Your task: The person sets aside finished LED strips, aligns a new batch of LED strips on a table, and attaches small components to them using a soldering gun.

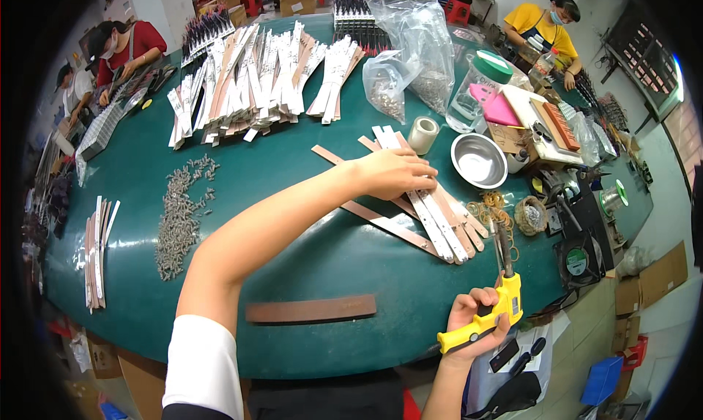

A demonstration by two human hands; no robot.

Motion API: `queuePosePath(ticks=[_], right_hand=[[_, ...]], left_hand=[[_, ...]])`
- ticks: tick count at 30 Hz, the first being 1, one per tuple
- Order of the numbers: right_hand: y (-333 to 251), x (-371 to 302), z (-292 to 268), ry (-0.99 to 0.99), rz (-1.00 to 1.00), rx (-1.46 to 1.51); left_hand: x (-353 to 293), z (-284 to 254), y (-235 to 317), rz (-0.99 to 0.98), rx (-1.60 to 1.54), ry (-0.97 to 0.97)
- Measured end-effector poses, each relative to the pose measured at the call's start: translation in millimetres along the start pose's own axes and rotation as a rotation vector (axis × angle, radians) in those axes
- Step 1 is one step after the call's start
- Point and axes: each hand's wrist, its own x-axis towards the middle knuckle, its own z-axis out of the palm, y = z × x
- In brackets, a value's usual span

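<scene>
Printed lettering (486, 82) on green-lidded jar (466, 103)

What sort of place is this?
Probably an assembly workshop: the right hand holds what looks like a soldering gun, and the green table carries piles of strips and a heap of little grey parts.

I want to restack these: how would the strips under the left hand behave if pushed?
The strips would probably slide and fan apart, since they lie at differing angles beneath the left hand. Being thin and narrow, they look light. They seem fairly stiff, as no kinks show.
</scene>
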Motion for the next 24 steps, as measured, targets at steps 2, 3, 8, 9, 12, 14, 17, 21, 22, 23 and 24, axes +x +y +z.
queuePosePath(ticks=[2,3,8,9,12,14,17,21,22,23,24], right_hand=[[-4,0,1,-0.003,-0.01,-0.011],[-5,-1,2,0.002,-0.008,-0.013],[-9,6,6,-0.027,-0.019,0.022],[-9,7,5,-0.029,-0.025,0.027],[-9,8,5,-0.034,-0.027,0.034],[-9,5,6,-0.001,-0.031,0.009],[-9,2,5,0.003,-0.044,-0.002],[-10,-3,5,-0.005,-0.044,-0.004],[-9,-3,5,-0.006,-0.045,0.002],[-6,-2,5,-0.004,-0.034,0.013],[-5,-1,5,0.007,-0.018,0.02]], left_hand=[[11,7,-3,0.022,-0.032,-0.04],[15,9,-3,0.032,-0.063,-0.092],[23,16,-6,0.007,-0.021,0.003],[21,19,-9,0.067,0.048,0.118],[18,21,-8,0.119,0.126,0.163],[17,18,-7,0.113,0.167,0.132],[16,6,-4,0.137,0.203,0.035],[-4,-33,8,0.082,0.22,0.327],[-15,-42,11,0.052,0.243,0.333],[-30,-60,19,0.037,0.228,0.321],[-44,-76,29,0.037,0.222,0.299]])
